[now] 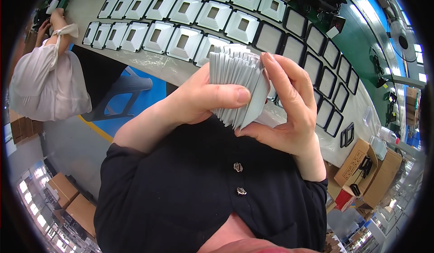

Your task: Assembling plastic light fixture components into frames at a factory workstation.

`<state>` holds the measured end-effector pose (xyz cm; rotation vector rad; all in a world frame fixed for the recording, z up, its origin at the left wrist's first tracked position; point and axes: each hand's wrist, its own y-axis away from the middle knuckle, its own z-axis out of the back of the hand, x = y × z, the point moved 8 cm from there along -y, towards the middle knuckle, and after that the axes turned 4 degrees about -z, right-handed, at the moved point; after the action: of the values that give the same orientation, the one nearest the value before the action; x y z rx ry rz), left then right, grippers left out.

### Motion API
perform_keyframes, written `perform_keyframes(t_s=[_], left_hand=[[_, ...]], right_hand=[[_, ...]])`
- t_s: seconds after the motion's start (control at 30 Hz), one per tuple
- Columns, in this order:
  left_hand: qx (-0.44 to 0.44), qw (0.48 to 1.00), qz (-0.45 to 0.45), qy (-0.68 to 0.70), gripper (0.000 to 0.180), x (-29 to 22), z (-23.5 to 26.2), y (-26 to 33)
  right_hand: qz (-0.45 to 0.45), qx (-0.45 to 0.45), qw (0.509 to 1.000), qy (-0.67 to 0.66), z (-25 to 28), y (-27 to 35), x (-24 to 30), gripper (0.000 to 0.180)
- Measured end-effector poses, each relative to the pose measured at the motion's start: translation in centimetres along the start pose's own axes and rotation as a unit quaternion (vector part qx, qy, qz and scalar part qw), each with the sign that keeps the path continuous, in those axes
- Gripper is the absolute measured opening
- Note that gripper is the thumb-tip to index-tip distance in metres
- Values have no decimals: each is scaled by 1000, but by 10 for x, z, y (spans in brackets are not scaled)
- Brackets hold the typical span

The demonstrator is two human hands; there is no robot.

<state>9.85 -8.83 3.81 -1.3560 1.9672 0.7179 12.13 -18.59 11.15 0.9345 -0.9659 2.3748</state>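
Observation:
In front of my chest, my left hand is closed round a thick stack of thin white funnel-shaped plates, its thumb lying across the near side. The plates stand on edge, nested closely together. At the right end of the stack my right hand holds the outermost white plate by its edges, fingertips at the upper corner and thumb at the lower one. That plate leans slightly away from the others but still touches the stack. Beyond my hands, black frames holding similar white plates with square openings lie in rows.
The long table curves across the view. Black frames without plates cover its right part. A small pair of black frames lies near an open cardboard box. At left are a person in white and a grey plastic stool.

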Motion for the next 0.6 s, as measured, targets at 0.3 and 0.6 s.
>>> perform_keyframes(t_s=[0.3,0.6], left_hand=[[-32,999,-18,-12,49,-8,5,0],[-107,978,-134,-121,80,-16,32,0]], right_hand=[[12,0,1000,2,-3,-2,-3,91],[-6,-102,995,-9,-12,8,-12,83]])
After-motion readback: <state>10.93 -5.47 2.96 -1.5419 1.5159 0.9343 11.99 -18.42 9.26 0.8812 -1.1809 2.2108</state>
